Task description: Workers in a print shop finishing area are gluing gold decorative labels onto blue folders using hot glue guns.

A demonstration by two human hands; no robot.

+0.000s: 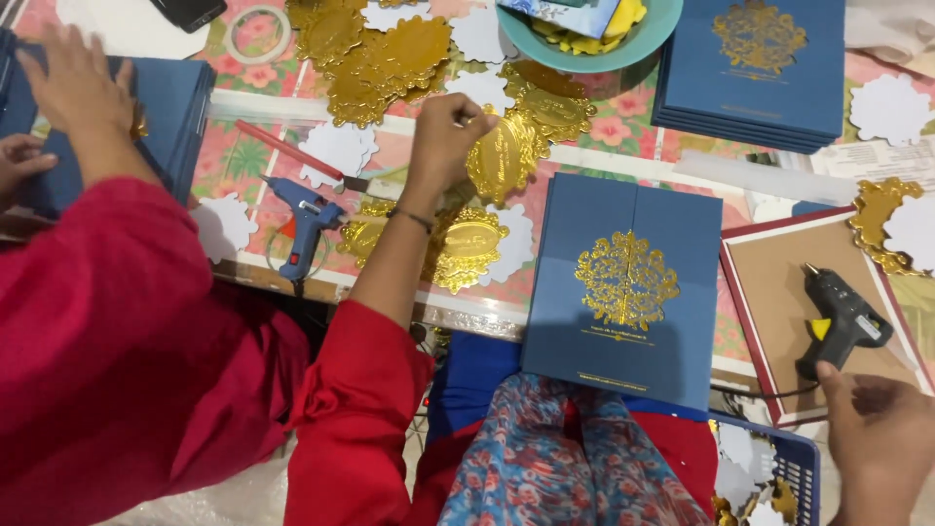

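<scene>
The left hand point(443, 136) is pinching a gold oval plaque point(504, 156) at ten o'clock from the blue card folder point(623, 287); the right hand point(881, 433), open, is nearing the black glue gun point(842, 321). Holding edges avoids smudging.

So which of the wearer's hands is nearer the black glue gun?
Right. The right hand sits just below the black glue gun, fingertips near its handle; the left hand is far across, holding a gold oval plaque.

A craft worktable: glue guns point(305, 226), gold foil emblems point(388, 56) and stacked blue cards point(755, 73).
</scene>
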